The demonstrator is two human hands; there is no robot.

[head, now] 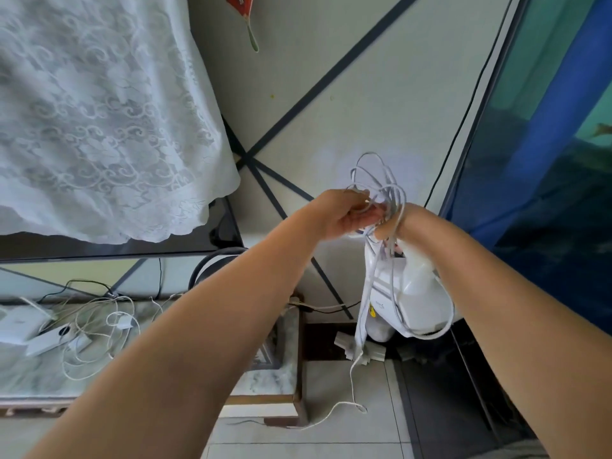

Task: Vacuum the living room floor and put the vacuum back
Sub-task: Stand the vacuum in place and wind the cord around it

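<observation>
The white vacuum [417,293] stands upright against the wall, in the corner beside the fish tank. Its white power cord [381,180] is gathered in several loops above the vacuum's top. My left hand [344,213] pinches the loops from the left, fingers curled round the strands. My right hand [397,223] grips the same bundle from the right, partly hidden behind the cord. More cord hangs down the vacuum's body, and its loose end [351,405] trails onto the tiled floor.
A TV screen [218,226] draped with white lace cloth [99,127] stands on a marble-topped cabinet [265,376] at left, which carries small devices and tangled cables [96,326]. A fish tank [546,160] fills the right. A black cable [463,120] runs down the wall.
</observation>
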